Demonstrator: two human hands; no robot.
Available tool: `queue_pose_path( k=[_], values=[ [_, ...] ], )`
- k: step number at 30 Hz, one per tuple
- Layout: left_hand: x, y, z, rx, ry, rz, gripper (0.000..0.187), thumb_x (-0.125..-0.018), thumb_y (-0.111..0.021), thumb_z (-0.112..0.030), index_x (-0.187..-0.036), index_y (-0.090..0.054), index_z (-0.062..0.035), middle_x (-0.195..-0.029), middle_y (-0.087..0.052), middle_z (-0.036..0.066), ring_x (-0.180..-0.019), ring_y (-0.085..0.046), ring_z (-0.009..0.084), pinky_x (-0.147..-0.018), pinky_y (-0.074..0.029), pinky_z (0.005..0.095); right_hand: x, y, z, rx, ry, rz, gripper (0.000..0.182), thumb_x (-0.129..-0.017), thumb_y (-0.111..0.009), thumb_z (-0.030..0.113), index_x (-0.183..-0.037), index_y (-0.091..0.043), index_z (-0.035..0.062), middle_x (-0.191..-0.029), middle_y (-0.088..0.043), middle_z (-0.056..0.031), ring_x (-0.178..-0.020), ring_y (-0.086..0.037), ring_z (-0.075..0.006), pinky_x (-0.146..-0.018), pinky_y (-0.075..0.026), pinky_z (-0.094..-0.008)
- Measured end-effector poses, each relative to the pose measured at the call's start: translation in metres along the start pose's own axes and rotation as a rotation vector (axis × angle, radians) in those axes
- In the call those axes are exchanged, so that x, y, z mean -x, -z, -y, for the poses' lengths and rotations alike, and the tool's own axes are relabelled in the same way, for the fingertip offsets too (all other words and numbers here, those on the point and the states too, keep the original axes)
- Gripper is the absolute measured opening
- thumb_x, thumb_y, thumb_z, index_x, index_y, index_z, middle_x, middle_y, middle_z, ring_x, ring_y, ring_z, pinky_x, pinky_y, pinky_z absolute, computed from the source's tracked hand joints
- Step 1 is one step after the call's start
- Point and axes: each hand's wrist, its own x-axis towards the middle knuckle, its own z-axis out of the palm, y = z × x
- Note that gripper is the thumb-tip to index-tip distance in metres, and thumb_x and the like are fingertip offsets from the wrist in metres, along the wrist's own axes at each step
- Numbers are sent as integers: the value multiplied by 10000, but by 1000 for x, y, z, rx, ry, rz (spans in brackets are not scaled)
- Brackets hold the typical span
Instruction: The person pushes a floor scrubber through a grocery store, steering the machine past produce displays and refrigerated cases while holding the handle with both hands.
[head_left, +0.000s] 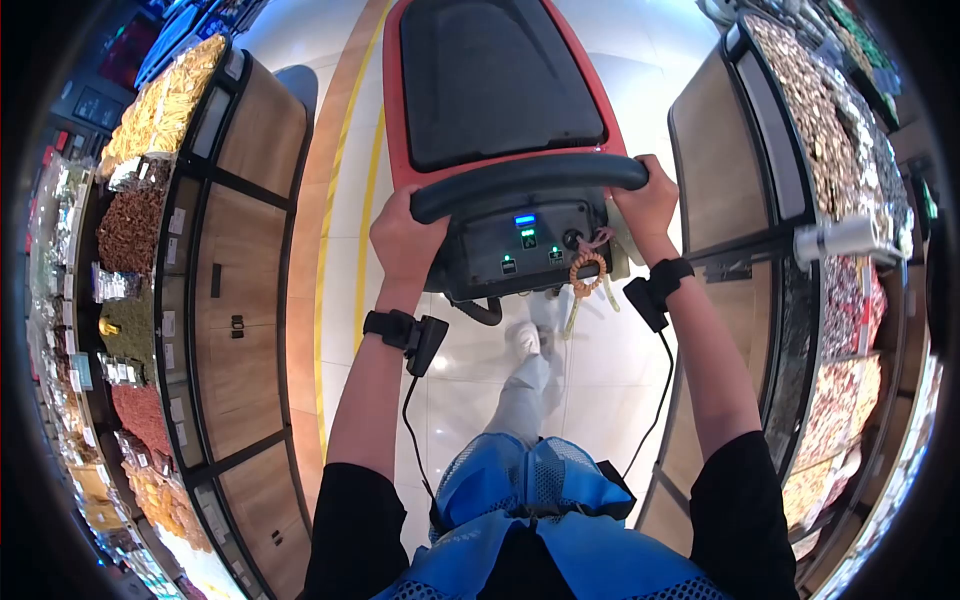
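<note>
A red and black floor machine (500,85) stands in front of me, with a thick black curved handlebar (530,180) across its near side. My left hand (408,238) is wrapped round the handlebar's left end. Round its right end my right hand (648,200) is closed. Below the bar, a black control panel (525,245) shows a lit blue display and several green lights. A key with a pink strap and a coiled orange-brown ring (588,272) hangs at the panel's right side. Each of my wrists wears a black strap with a small cabled device.
Wooden display cabinets (245,260) with bins of dried goods line the left side. More wooden cabinets (715,160) with bins stand at the right, with a white cylindrical object (840,240) at their edge. Yellow lines (345,180) run along the tiled floor at the machine's left.
</note>
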Motion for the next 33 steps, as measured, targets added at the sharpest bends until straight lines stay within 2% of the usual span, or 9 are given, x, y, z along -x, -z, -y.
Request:
queue_pose_path(
  k=[6,8,18,24,27,29,30,33],
  values=[
    [-59,-55,8,-31,-16,-60,390,-522,-770,-144,-860,-593,-64,-752,-624,97,-689,-619,261,-614,-504,320,-75,-43,-23,-9,57,-6,285,-576,-720,174,-803,-582,71,-680,-605,-146,-644,-612,-310,-602,-494,-334],
    [-80,-69,10,-5,30,-30,345,-553,-766,-135,-845,-599,-58,-749,-626,108,-694,-622,280,-629,-503,318,-99,-57,-26,-7,77,6,287,-576,-720,170,-806,-581,69,-682,-607,-145,-645,-613,-310,-603,-494,-334],
    [-188,-140,22,-73,82,-39,351,-563,-766,-168,-856,-604,-62,-757,-630,113,-695,-622,280,-641,-503,321,-224,-138,-46,-44,99,37,284,-586,-708,180,-815,-580,72,-685,-610,-135,-648,-615,-301,-601,-490,-330],
    [-243,-190,35,-112,76,-102,397,-521,-769,-150,-871,-596,-77,-780,-626,95,-705,-618,268,-632,-502,327,-294,-183,-60,-72,101,59,273,-571,-703,180,-795,-585,78,-678,-607,-134,-646,-613,-302,-598,-495,-337],
    [-277,-213,38,-111,119,-112,381,-528,-767,-147,-860,-598,-70,-773,-627,99,-708,-617,272,-644,-501,327,-337,-210,-67,-86,116,71,277,-556,-703,182,-784,-588,74,-686,-607,-139,-645,-610,-310,-591,-496,-342],
    [-295,-227,35,-116,215,-95,373,-532,-765,-146,-855,-598,-61,-769,-625,105,-715,-616,277,-654,-499,327,-361,-224,-73,-123,174,92,275,-552,-703,178,-779,-587,75,-687,-607,-138,-635,-608,-312,-580,-495,-346],
    [-303,-239,42,-120,224,-91,379,-559,-750,-103,-898,-596,-35,-734,-625,120,-634,-626,247,-597,-492,302,-374,-232,-76,-141,163,100,267,-549,-695,168,-776,-588,79,-681,-605,-135,-626,-605,-312,-571,-492,-354],
    [-335,-268,46,-147,249,-95,376,-558,-748,-99,-893,-593,-26,-722,-623,121,-602,-623,240,-573,-488,296,-418,-258,-87,-175,213,98,249,-548,-682,155,-767,-589,80,-678,-605,-130,-620,-602,-312,-567,-490,-361]
  ],
)
